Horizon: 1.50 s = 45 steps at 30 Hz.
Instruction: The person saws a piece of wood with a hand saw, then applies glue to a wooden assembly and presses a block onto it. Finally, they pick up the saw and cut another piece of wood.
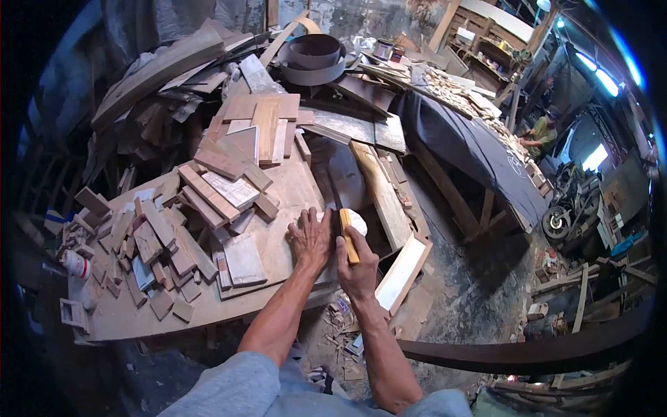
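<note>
My right hand (358, 267) is wrapped round a tool with a yellow wooden handle (347, 233) and a dark strip along its left side; its exact kind I cannot tell. Flat on the table, fingers spread, my left hand (310, 236) lies just left of that tool. A white rounded thing (358, 222) shows behind the handle, partly hidden. Beyond my hands is a dark, glossy curved sheet (340, 167). The pale wooden tabletop (292, 198) carries a heap of wood offcuts (219, 194) to the left of my left hand.
A light plank (382, 194) and a shallow wooden frame piece (404, 271) lie to the right. Rolled dark bands (313, 59) stand at the back. A draped table (465, 149) bears many small wood pieces; a person (540, 132) is beyond it. A dark curved beam (528, 351) crosses lower right.
</note>
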Each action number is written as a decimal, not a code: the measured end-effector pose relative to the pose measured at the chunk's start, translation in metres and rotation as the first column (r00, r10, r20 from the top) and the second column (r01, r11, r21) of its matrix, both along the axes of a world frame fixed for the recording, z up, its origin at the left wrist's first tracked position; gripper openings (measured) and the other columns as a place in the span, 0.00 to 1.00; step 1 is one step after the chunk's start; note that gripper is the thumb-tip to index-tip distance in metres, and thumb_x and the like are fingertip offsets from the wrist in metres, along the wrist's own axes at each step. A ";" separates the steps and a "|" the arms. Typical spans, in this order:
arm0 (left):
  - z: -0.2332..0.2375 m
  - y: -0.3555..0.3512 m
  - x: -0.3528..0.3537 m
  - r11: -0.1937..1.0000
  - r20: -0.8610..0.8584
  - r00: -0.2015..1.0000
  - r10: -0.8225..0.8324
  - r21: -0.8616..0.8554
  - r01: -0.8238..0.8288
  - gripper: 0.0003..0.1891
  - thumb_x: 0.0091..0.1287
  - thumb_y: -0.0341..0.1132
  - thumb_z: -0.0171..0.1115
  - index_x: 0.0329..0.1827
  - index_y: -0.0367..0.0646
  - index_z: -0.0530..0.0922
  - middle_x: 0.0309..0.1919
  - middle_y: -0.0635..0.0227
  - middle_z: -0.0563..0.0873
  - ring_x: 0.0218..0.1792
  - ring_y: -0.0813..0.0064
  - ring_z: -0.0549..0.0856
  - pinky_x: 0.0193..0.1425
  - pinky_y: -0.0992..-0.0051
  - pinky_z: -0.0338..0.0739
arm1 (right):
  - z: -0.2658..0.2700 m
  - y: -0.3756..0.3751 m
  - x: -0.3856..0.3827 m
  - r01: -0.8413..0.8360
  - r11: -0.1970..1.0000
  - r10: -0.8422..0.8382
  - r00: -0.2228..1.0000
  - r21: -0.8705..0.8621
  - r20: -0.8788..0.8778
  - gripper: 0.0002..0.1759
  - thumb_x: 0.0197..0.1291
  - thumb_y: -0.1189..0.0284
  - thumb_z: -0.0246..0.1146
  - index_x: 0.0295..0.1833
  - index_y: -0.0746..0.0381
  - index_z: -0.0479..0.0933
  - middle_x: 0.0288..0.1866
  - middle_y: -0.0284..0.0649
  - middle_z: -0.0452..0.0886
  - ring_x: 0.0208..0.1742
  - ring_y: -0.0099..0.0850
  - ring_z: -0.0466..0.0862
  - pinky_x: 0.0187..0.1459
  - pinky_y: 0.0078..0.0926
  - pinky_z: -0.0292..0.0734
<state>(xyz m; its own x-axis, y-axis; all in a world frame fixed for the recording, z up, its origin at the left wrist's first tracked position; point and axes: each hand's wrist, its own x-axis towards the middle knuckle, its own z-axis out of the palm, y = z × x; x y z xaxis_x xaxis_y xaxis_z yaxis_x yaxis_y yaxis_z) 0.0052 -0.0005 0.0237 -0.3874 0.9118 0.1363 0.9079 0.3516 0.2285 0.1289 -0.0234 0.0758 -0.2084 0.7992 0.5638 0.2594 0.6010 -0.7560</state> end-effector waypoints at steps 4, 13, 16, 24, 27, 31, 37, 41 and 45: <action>-0.021 0.007 0.004 0.989 0.017 0.997 0.081 0.124 -0.082 0.22 0.73 0.43 0.57 0.70 0.56 0.76 0.61 0.58 0.76 0.69 0.57 0.71 0.62 0.43 0.66 | 0.006 -0.039 0.039 -0.002 0.971 0.011 0.999 -0.241 0.039 0.19 0.73 0.73 0.65 0.65 0.70 0.78 0.53 0.52 0.89 0.53 0.36 0.90 0.54 0.31 0.83; -0.012 0.003 0.003 0.999 0.089 0.996 0.029 0.040 -0.032 0.22 0.78 0.43 0.53 0.73 0.54 0.73 0.63 0.55 0.74 0.70 0.55 0.70 0.65 0.37 0.65 | 0.065 -0.084 0.066 0.024 0.969 0.001 0.995 -0.247 0.099 0.18 0.71 0.77 0.65 0.64 0.71 0.79 0.49 0.54 0.90 0.44 0.38 0.92 0.46 0.32 0.86; -0.011 0.008 -0.004 1.000 0.067 0.997 0.029 0.009 -0.030 0.22 0.77 0.42 0.52 0.73 0.55 0.73 0.63 0.56 0.75 0.70 0.55 0.70 0.64 0.39 0.65 | 0.033 0.010 0.006 0.010 0.998 -0.008 0.999 -0.055 0.046 0.16 0.72 0.70 0.65 0.57 0.70 0.82 0.38 0.59 0.87 0.38 0.42 0.92 0.41 0.35 0.83; -0.018 0.009 0.004 0.990 0.075 0.993 0.089 0.100 -0.096 0.20 0.77 0.43 0.51 0.70 0.54 0.75 0.62 0.55 0.75 0.69 0.53 0.70 0.64 0.37 0.65 | 0.041 -0.076 0.055 0.024 0.954 -0.012 0.999 -0.300 0.042 0.18 0.73 0.74 0.65 0.64 0.71 0.79 0.51 0.48 0.88 0.52 0.31 0.87 0.54 0.28 0.81; -0.011 0.007 0.006 0.993 0.085 0.995 0.048 0.105 -0.057 0.20 0.77 0.44 0.51 0.70 0.54 0.75 0.61 0.55 0.75 0.67 0.54 0.72 0.64 0.38 0.65 | 0.061 -0.126 0.095 0.058 0.965 -0.029 0.993 -0.255 0.114 0.18 0.74 0.74 0.65 0.65 0.71 0.80 0.50 0.48 0.88 0.49 0.29 0.87 0.51 0.27 0.83; -0.011 0.009 0.002 0.995 0.028 0.999 0.031 0.089 -0.034 0.20 0.78 0.44 0.51 0.69 0.54 0.75 0.60 0.57 0.76 0.66 0.55 0.73 0.62 0.40 0.66 | 0.049 -0.105 0.084 0.023 0.979 -0.005 0.996 -0.204 0.091 0.19 0.71 0.75 0.67 0.64 0.70 0.80 0.47 0.52 0.90 0.43 0.35 0.92 0.45 0.28 0.85; -0.014 0.005 -0.001 0.998 -0.014 1.000 0.020 0.058 -0.019 0.19 0.77 0.45 0.51 0.67 0.55 0.77 0.60 0.59 0.77 0.66 0.57 0.74 0.61 0.44 0.68 | 0.001 -0.008 0.020 -0.038 0.993 0.042 0.999 -0.107 0.029 0.19 0.74 0.71 0.66 0.64 0.70 0.79 0.51 0.49 0.89 0.49 0.30 0.88 0.51 0.27 0.82; -0.009 0.008 0.005 0.996 0.078 0.995 0.060 0.061 -0.065 0.20 0.79 0.46 0.49 0.70 0.56 0.76 0.60 0.57 0.77 0.67 0.55 0.73 0.63 0.41 0.66 | 0.009 -0.054 0.060 -0.012 0.977 0.021 0.999 -0.211 0.041 0.20 0.72 0.72 0.67 0.65 0.68 0.79 0.52 0.54 0.89 0.48 0.36 0.91 0.48 0.30 0.84; -0.017 0.008 0.006 0.992 0.050 0.998 0.047 0.114 -0.053 0.20 0.78 0.46 0.49 0.69 0.54 0.76 0.61 0.57 0.78 0.67 0.55 0.73 0.63 0.40 0.66 | 0.034 -0.129 0.098 0.016 0.960 -0.005 0.999 -0.280 0.039 0.19 0.73 0.74 0.66 0.66 0.69 0.79 0.57 0.51 0.88 0.55 0.35 0.89 0.57 0.31 0.83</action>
